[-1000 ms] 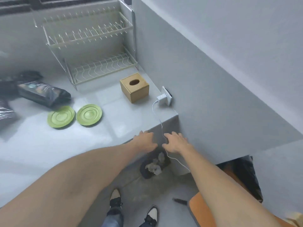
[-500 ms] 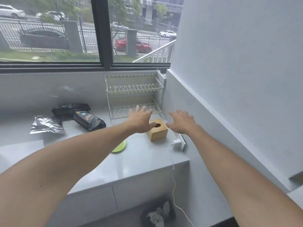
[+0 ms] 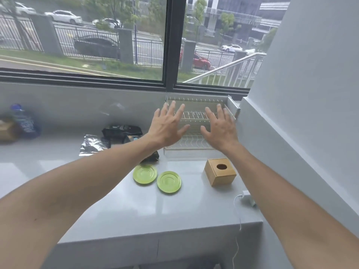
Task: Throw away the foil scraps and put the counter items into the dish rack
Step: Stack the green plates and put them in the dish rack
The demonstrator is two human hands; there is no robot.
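Two small green plates [image 3: 145, 173] [image 3: 169, 181] lie side by side on the grey counter [image 3: 147, 212]. Behind them a white wire dish rack [image 3: 196, 115] with two tiers stands against the window wall. My left hand [image 3: 168, 126] and my right hand [image 3: 220, 128] are raised in front of the rack, fingers spread, holding nothing. A wooden tissue box [image 3: 220, 171] sits to the right of the plates. A silver foil bag [image 3: 92, 145] and black bags [image 3: 122, 132] lie to the left, partly hidden by my left forearm.
A white charger with a cable [image 3: 247, 198] lies at the counter's right edge by the grey wall. A blue-capped bottle [image 3: 24, 122] and a brown box [image 3: 5, 130] stand far left. A large window runs behind the counter.
The view has risen from the floor bin to the counter and window. Both hands lifted from the counter's front edge to in front of the dish rack, staying empty.
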